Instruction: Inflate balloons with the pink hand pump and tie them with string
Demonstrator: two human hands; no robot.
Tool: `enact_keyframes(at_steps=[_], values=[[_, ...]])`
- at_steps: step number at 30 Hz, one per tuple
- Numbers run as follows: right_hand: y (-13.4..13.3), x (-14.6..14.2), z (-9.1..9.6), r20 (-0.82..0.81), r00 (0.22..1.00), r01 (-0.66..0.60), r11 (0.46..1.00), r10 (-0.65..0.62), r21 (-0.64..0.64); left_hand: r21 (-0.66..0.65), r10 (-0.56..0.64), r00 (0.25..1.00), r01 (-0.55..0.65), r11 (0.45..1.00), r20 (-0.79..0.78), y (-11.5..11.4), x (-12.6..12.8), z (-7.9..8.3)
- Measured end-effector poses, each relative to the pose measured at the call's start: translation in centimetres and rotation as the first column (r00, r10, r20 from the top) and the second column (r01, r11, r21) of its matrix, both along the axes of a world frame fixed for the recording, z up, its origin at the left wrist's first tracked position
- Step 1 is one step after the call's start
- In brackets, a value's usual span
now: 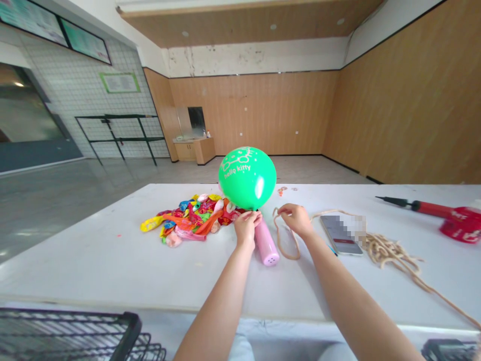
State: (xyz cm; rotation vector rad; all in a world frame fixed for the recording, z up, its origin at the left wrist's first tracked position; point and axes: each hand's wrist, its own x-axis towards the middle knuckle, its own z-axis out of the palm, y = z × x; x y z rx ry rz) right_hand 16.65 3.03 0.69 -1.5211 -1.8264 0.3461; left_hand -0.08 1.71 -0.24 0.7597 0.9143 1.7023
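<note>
An inflated green balloon with a "hello kitty" print stands above the table. My left hand is closed in a pinch at the balloon's neck. Beside that hand a pink balloon pump lies on the table, its holed end towards me. My right hand pinches a beige rope near its end, and the rope hangs in a loop down to the tabletop. Left of my left hand is a pile of uninflated balloons in many colours.
On the white table a phone lies right of my right arm, by a heap of beige rope. Farther right are a red-and-black hand pump and a red object. A black wire basket is at lower left.
</note>
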Motion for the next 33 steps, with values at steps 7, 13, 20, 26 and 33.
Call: enact_keyframes(at_steps=[7, 13, 20, 26, 33], values=[[-1.8, 0.7, 2.7, -0.683, 0.686, -0.215, 0.967, 0.251, 0.139, -0.050, -0.025, 0.996, 0.021, 0.999, -0.085, -0.9, -0.1, 0.8], [-3.0, -0.8, 3.2, -0.707, 0.615, -0.296, 0.933, 0.349, 0.203, -0.044, -0.194, 0.981, 0.192, 0.980, -0.027, -1.7, 0.4, 1.6], [-3.2, -2.8, 3.0, -0.762, 0.527, -0.339, 0.915, 0.377, 0.218, -0.007, -0.431, 0.897, 0.434, 0.901, 0.093, -2.0, 1.1, 1.8], [-3.3, -2.9, 3.1, -0.773, 0.529, -0.290, 0.931, 0.350, 0.223, -0.017, -0.402, 0.912, 0.402, 0.915, -0.082, -2.2, 1.3, 1.6], [-3.7, -2.7, 3.6, -0.776, 0.494, -0.244, 0.919, 0.392, 0.309, -0.042, -0.313, 0.895, 0.316, 0.948, -0.317, -2.0, 1.4, 1.4]])
